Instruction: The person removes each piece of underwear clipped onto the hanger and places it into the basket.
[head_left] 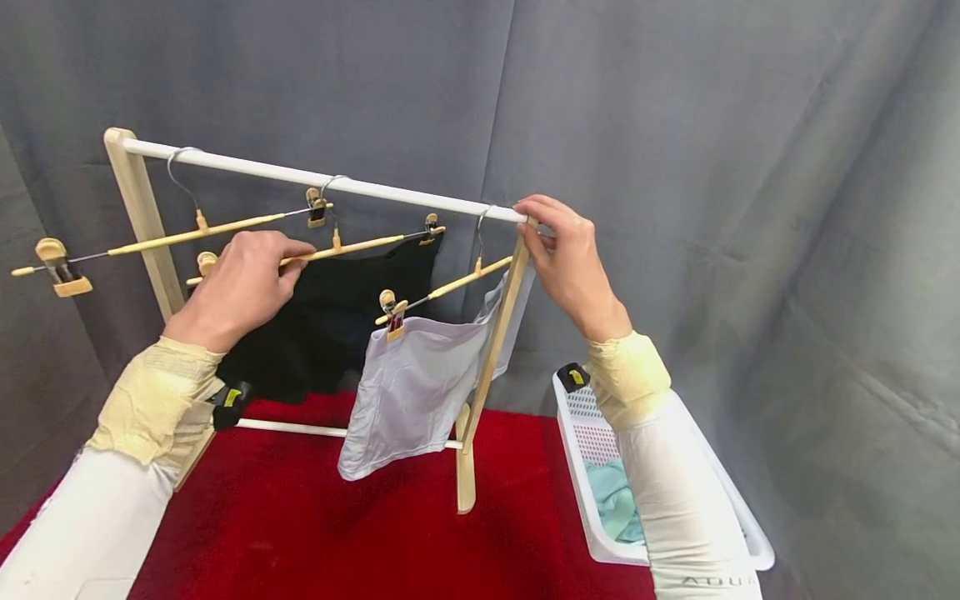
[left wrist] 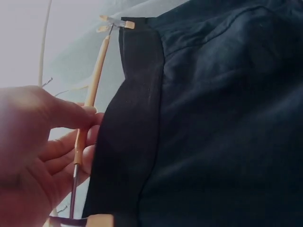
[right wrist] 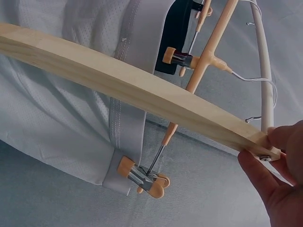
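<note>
Hand (L) (head_left: 243,279), pinch grip on hngr (head_left: 362,246)

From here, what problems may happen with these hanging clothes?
The left hand pinches the hanger of the black garment; a hard pull might unhook it from the white rail. The pale garment hangs from clips, so a bump might loosen it. The right hand grips the rack; releasing might shift it.

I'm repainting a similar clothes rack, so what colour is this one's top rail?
The top rail is white, showing best in the head view.
</note>
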A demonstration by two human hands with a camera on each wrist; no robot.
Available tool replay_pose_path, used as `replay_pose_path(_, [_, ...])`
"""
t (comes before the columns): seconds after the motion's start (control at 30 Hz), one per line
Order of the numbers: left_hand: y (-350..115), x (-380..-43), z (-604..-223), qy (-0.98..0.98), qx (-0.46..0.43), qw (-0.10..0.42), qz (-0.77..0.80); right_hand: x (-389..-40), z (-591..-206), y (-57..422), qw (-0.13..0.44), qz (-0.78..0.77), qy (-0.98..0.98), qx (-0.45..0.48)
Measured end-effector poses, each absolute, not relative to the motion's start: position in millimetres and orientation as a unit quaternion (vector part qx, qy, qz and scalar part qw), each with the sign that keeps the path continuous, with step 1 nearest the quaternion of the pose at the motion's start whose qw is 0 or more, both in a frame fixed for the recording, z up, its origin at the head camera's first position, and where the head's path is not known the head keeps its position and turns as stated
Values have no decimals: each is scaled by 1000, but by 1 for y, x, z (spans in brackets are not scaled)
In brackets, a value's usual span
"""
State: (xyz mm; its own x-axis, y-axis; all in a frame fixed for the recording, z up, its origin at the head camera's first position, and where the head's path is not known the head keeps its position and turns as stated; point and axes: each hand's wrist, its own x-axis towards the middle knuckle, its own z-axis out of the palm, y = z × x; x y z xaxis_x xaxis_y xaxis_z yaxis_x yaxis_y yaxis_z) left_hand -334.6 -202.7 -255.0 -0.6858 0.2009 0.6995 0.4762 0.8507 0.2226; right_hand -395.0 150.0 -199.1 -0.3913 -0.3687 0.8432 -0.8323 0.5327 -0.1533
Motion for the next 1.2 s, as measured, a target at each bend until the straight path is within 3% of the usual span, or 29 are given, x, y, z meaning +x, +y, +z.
replay_pose_path(0.7, [-213,-330,-231,-885,-175,382,-198,-403,-200,146,393,282,-781,396])
replay_pose_path(1.2, [-225,-303,-221,-889,-165,392,-171,-408,-202,149,394,285,-780,394])
